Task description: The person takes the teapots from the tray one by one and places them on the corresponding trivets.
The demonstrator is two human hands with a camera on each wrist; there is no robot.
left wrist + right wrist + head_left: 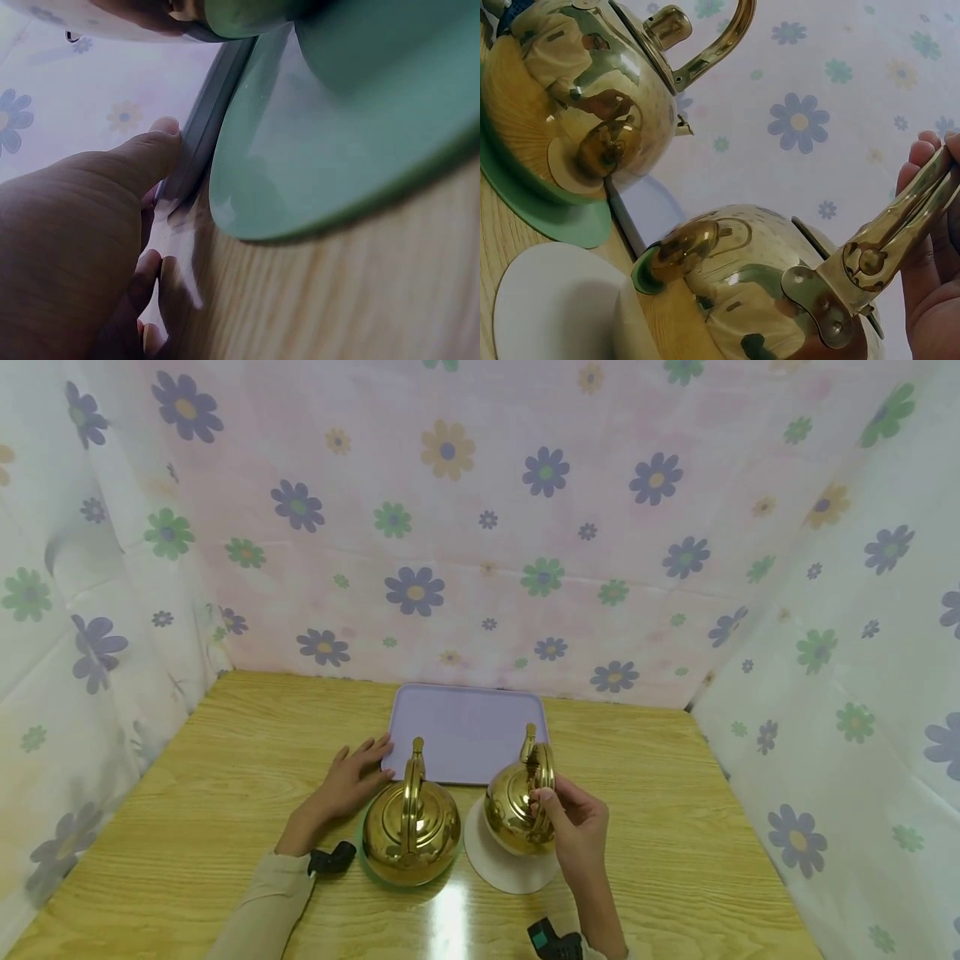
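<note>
A gold kettle (513,827) with an upright loop handle is in my right hand (585,831), whose thumb and fingers grip that handle. Its body overlaps the back of a round white mat (517,878) and looks raised off it in the right wrist view. To the left, another gold kettle (386,843) stands on a round green mat (322,180), its spout toward the back. My left hand (352,783) lies at the left edge of a lilac tray (465,727), fingers extended; in the left wrist view the thumb (154,150) touches the tray's side.
The wood-grain table (652,793) carries both mats and the tray, which lies behind the kettles. A flower-patterned curtain (480,543) hangs at the back and along both sides. Dark wrist cameras (332,860) sit on both wrists.
</note>
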